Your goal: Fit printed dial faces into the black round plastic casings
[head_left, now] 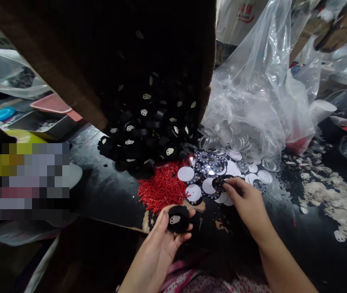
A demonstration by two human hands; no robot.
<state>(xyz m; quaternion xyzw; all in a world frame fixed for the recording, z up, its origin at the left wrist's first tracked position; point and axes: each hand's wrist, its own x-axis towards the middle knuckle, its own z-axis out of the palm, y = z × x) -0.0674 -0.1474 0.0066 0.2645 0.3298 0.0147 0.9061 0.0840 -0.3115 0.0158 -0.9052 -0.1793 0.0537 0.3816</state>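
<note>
My left hand (pixel 167 234) is closed around a small black round housing (pixel 178 219) with a pale piece set in its face, held over the table's front edge. Thumb and fingers of my right hand (pixel 245 197) pinch a black printed dial disc (pixel 218 184) at the near side of the dial heap. That heap mixes black printed faces (pixel 211 162) with white blank backs (pixel 193 192). Just beyond my left hand lies a pile of thin red pieces (pixel 164 185). Many more black housings (pixel 169 151) spill out of a large tipped box (pixel 205 97).
Clear round covers (pixel 243 140) spill from a plastic bag (pixel 271 81) at the back right. Flat pale pieces (pixel 328 187) are scattered along the right side of the dark table (pixel 115 195). A pink tray (pixel 51 103) stands at the left, near a blurred-out patch.
</note>
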